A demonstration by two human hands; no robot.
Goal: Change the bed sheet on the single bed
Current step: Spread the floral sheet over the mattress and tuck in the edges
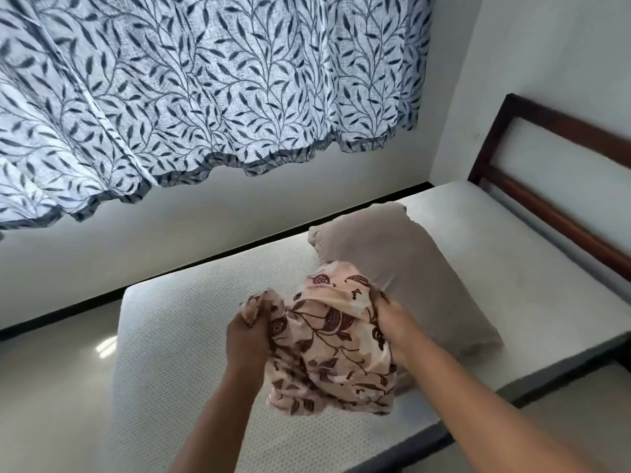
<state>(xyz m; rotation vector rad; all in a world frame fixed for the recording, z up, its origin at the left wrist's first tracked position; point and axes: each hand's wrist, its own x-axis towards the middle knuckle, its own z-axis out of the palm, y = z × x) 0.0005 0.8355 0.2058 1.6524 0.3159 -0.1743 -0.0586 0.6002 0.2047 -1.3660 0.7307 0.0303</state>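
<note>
A bare white mattress (177, 336) lies on the single bed, with no sheet over it. A beige pillow (403, 268) rests on the mattress towards the headboard end. Over its near end sits a bunched pink cloth with a dark red leaf-and-flower print (327, 343). My left hand (247, 332) grips the cloth's left edge in a fist. My right hand (392, 322) grips its right edge, against the pillow's side. The cloth hangs loose between the two hands and hides the pillow's near end.
A dark wooden headboard (546, 196) stands at the right. A white wall runs along the bed's far side, with a blue leaf-print curtain (205, 83) hanging above it. Pale shiny floor (51, 387) shows left of the mattress's end.
</note>
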